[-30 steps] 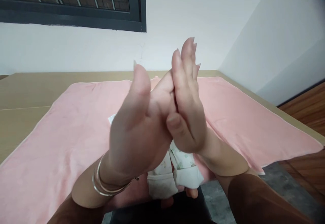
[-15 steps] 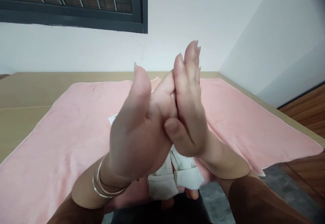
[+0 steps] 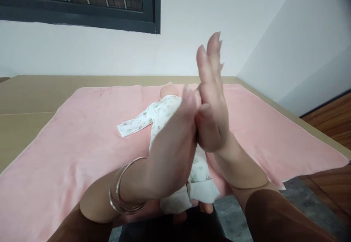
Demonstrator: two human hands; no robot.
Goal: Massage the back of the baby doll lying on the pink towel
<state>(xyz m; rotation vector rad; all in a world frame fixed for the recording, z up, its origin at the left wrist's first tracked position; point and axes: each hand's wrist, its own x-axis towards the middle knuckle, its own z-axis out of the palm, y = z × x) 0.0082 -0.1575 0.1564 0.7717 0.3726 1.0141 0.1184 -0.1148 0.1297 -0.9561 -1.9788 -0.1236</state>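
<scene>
Pressing left hand (image 3: 171, 150) against right hand (image 3: 215, 106), both open, nothing seen gripped; match palms evenly, doll legs (image 3: 200, 169) at 6 o'clock.

The left hand (image 3: 174, 143) is motion-blurred, its fingers mostly hidden behind the right hand (image 3: 214, 106). Together the hands cover much of the doll (image 3: 163, 119), including its middle and its far right sleeve; its face cannot be made out, and the print on its clothes is too small to identify. The window (image 3: 120, 15) is cut off above and at left, the pink blanket (image 3: 95, 125) at left, and both arms (image 3: 244, 165) at the near edge.
</scene>
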